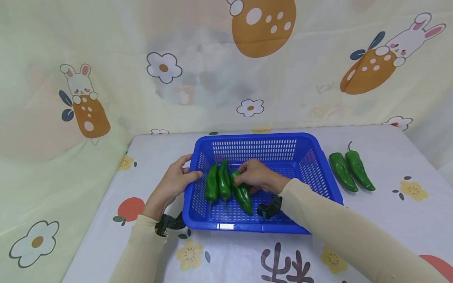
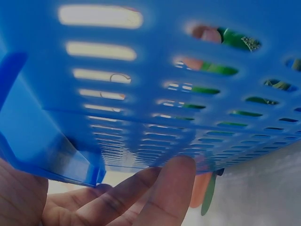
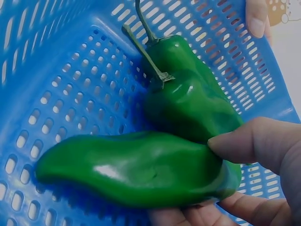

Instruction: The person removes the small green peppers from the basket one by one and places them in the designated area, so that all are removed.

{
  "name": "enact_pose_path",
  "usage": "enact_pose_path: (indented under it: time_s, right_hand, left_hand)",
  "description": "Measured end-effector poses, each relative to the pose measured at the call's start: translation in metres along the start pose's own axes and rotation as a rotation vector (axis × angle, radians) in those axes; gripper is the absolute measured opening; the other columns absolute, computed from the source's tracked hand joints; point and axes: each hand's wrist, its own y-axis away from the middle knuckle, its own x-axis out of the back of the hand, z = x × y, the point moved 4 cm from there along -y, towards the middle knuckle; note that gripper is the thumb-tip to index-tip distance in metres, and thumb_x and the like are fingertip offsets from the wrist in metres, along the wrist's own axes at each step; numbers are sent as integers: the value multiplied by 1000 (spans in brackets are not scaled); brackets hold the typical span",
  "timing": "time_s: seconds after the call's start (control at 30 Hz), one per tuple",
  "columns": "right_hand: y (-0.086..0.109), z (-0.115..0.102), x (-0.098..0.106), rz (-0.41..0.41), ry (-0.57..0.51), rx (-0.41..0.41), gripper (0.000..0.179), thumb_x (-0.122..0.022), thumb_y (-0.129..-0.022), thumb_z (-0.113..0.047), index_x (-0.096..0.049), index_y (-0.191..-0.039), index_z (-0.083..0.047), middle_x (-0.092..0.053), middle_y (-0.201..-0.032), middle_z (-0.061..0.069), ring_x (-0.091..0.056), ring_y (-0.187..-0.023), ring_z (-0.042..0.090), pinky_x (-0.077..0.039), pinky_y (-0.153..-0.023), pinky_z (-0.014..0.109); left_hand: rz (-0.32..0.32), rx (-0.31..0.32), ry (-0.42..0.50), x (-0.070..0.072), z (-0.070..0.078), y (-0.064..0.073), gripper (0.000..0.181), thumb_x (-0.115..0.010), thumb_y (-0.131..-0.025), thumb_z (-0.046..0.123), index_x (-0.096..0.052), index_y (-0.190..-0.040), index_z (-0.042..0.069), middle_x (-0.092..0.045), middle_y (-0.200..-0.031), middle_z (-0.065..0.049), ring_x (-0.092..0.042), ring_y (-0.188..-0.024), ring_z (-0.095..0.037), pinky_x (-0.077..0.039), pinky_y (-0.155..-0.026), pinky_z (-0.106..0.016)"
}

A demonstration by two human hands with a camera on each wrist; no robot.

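Observation:
A blue plastic basket (image 1: pixel 226 226) with slotted walls stands on the table. My left hand (image 1: pixel 175 179) grips its left rim, thumb over the edge and fingers against the outer wall; the left wrist view shows those fingers (image 2: pixel 164 197) under the slotted side. Inside the basket my right hand (image 1: pixel 257 173) holds a green pepper (image 1: pixel 242 194) near its upper end, thumb on one side and fingers beneath. Two more green peppers, one at the far left (image 1: pixel 211 184) and another (image 1: pixel 224 182) beside it, lie side by side with stems toward me.
To the right of the basket, two green peppers (image 1: pixel 341 171) (image 1: pixel 359 169) lie together on the printed white tablecloth (image 1: pixel 382 220). A patterned cloth (image 1: pixel 205 90) hangs behind the table and along its left side.

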Motion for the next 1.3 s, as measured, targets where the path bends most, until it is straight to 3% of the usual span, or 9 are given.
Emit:
enact_pose_path:
  time_s: [0.4,0.9,1.3]
  right_hand:
    - [8,-1,11,4,14,2,49,-71,-83,-4,-61,-128,10,-70,-113,21,-74,-91,28,-66,-74,43]
    - [24,-11,17,-28,-6,29,52,-71,-83,-4,-60,-132,9,-73,-108,19,-75,-86,25,-66,-76,45]
    - [43,-22,38,-5,14,60,50,-71,-87,-7,-61,-134,6,-70,-116,21,-75,-93,26,-66,-80,46]
  left_hand:
    - [-15,-6,2,-3,4,0,72,-67,-96,13,-34,-160,7,-69,-123,-29,-78,-92,-37,-66,-70,-46]
    - [-2,8,-7,-2,3,0,72,-67,-96,13,-34,-160,8,-68,-125,-29,-77,-93,-37,-66,-71,-46]
    - [-2,9,1,-1,3,2,72,-67,-97,13,-33,-160,7,-67,-126,-29,-77,-94,-38,-66,-71,-47]
